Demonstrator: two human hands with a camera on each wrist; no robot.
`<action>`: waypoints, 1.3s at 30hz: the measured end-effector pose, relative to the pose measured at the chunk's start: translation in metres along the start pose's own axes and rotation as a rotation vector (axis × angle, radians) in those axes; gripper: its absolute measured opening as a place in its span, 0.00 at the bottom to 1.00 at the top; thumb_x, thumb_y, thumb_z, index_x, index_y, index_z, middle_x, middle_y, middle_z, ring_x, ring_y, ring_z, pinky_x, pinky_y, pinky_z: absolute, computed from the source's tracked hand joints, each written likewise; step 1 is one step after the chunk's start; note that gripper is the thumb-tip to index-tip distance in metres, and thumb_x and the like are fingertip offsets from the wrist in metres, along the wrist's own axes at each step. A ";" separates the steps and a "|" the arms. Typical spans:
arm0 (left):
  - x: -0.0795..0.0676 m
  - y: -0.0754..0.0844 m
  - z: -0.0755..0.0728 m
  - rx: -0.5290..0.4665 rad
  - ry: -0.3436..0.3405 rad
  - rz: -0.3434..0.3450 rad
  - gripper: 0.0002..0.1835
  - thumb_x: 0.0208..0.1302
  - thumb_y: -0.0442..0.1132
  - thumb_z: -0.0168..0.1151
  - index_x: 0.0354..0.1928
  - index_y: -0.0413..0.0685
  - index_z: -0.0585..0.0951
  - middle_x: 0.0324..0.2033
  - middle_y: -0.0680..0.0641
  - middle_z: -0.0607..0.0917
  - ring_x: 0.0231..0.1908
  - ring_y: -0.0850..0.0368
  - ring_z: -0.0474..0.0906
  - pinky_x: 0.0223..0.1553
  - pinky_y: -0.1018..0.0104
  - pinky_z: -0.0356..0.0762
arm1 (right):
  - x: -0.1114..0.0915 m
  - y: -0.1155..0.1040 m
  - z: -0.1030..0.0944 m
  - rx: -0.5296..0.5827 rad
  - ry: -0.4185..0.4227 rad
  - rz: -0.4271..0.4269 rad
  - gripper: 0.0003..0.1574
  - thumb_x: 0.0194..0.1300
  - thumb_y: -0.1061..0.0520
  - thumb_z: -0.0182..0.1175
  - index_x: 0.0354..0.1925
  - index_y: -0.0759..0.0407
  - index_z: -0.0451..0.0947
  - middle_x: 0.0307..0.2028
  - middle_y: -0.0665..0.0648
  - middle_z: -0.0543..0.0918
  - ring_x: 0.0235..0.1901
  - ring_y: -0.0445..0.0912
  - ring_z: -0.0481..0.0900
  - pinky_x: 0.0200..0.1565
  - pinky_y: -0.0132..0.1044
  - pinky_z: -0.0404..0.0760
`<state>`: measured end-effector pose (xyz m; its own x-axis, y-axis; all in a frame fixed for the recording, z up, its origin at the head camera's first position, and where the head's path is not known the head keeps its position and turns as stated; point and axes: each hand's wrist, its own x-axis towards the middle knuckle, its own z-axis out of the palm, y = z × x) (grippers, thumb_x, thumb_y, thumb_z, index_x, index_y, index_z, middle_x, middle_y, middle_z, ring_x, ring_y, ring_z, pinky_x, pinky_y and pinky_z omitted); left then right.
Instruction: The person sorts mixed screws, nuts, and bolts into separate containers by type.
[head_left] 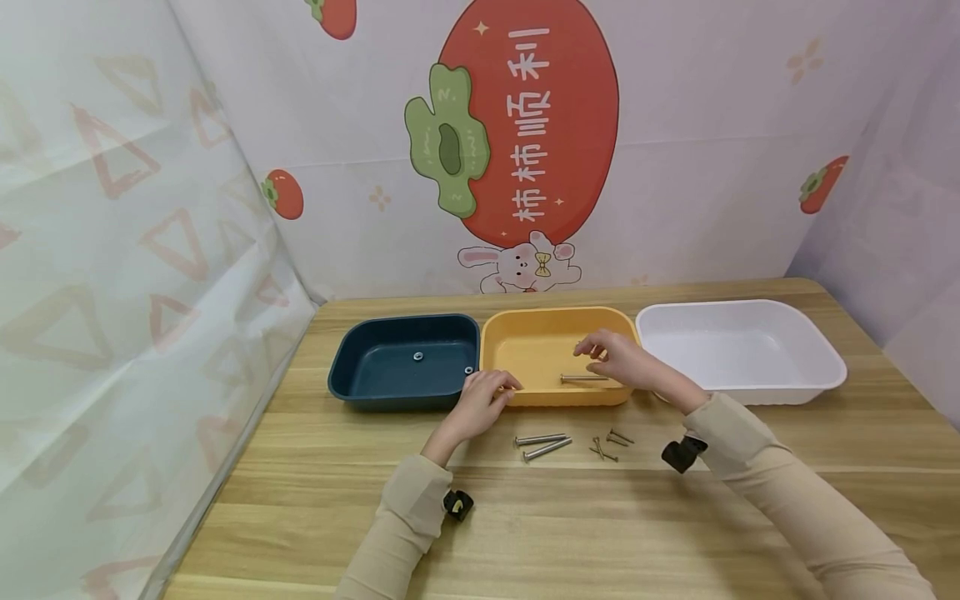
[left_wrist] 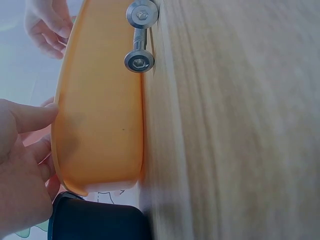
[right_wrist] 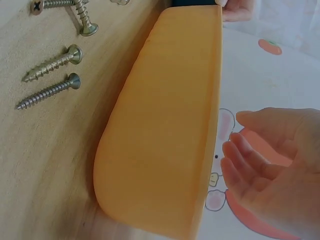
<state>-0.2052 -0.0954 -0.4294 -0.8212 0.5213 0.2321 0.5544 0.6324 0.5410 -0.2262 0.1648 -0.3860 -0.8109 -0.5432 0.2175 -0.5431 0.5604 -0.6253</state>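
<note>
My left hand is at the front left corner of the yellow tray, its thumb at the rim's outside and its fingertips behind the rim. Over the right part of that tray hovers my right hand, fingers loosely bent and nothing between them. A long bolt lies on the tray floor below it. In front of the tray, two long silver bolts rest side by side on the table. Right of them lie several small pointed screws, some crossed.
Left of the yellow tray stands a dark teal tray holding two small nuts. A white tray stands to the right. All three line the back of the wooden table, before a printed cloth backdrop.
</note>
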 end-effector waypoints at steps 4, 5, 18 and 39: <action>0.000 0.000 0.001 -0.009 -0.002 -0.004 0.06 0.62 0.34 0.52 0.39 0.45 0.77 0.34 0.49 0.79 0.40 0.54 0.71 0.55 0.51 0.51 | -0.001 -0.001 0.002 0.019 0.010 -0.010 0.11 0.50 0.73 0.59 0.37 0.72 0.75 0.37 0.66 0.78 0.34 0.55 0.75 0.37 0.45 0.75; 0.000 0.000 0.001 -0.010 -0.002 -0.005 0.06 0.62 0.34 0.52 0.39 0.45 0.77 0.34 0.49 0.79 0.40 0.54 0.71 0.55 0.51 0.51 | -0.002 -0.002 0.002 0.026 0.012 -0.020 0.11 0.50 0.73 0.59 0.36 0.72 0.75 0.36 0.65 0.78 0.34 0.55 0.75 0.37 0.44 0.75; 0.000 0.001 -0.001 -0.006 -0.008 -0.001 0.06 0.62 0.35 0.52 0.39 0.45 0.77 0.35 0.49 0.79 0.41 0.53 0.71 0.55 0.50 0.51 | -0.019 -0.022 0.008 0.027 -0.003 -0.068 0.10 0.52 0.71 0.59 0.37 0.68 0.76 0.35 0.61 0.80 0.33 0.48 0.76 0.38 0.44 0.75; 0.000 0.001 -0.001 0.002 -0.013 -0.012 0.06 0.62 0.35 0.52 0.39 0.47 0.77 0.34 0.50 0.79 0.40 0.54 0.71 0.56 0.50 0.51 | -0.039 -0.041 0.034 0.087 -0.078 -0.113 0.10 0.54 0.69 0.58 0.38 0.64 0.77 0.35 0.56 0.80 0.36 0.45 0.76 0.38 0.35 0.75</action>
<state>-0.2049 -0.0952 -0.4276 -0.8258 0.5213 0.2153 0.5451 0.6397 0.5419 -0.1654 0.1414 -0.3947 -0.7245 -0.6485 0.2337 -0.6065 0.4385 -0.6633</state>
